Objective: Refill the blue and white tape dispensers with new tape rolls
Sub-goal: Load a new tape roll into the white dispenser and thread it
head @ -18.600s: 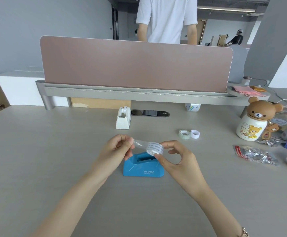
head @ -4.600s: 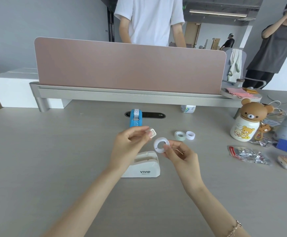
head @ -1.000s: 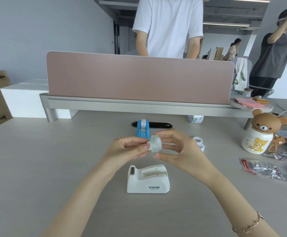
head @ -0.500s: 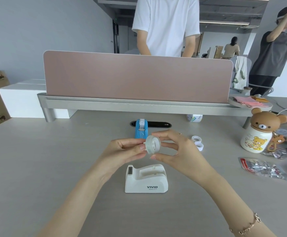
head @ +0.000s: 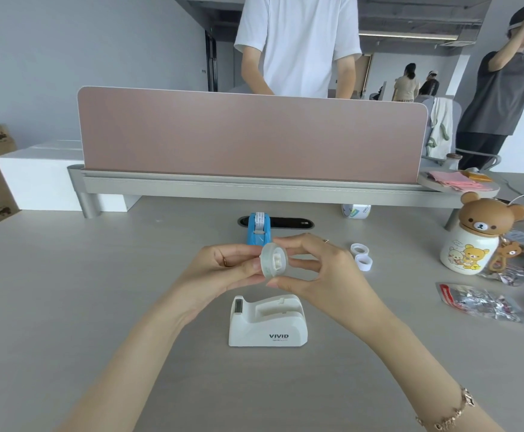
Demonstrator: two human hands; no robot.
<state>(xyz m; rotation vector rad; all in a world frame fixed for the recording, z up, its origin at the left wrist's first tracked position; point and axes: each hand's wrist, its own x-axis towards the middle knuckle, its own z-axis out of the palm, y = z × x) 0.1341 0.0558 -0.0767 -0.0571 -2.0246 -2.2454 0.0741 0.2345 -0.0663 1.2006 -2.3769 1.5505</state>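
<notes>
Head view: left hand (head: 223, 269), right hand (head: 320, 272) pinch tape roll (head: 273, 260).

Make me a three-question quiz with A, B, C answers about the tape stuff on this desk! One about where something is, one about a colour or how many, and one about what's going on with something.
1. Where is the blue dispenser?
A. Beyond the hands
B. On the shelf
C. Beside the bear jar

2. How many empty white cores lie right of the hands?
A. Two
B. Five
C. None

3. The white dispenser is:
A. Empty
B. Loaded
C. Tipped over

Answers:
1 A: it stands on the desk past the fingers.
2 A: a pair lies together.
3 A: its cradle is bare, while the left hand and right hand hold the tape roll above it.
</notes>
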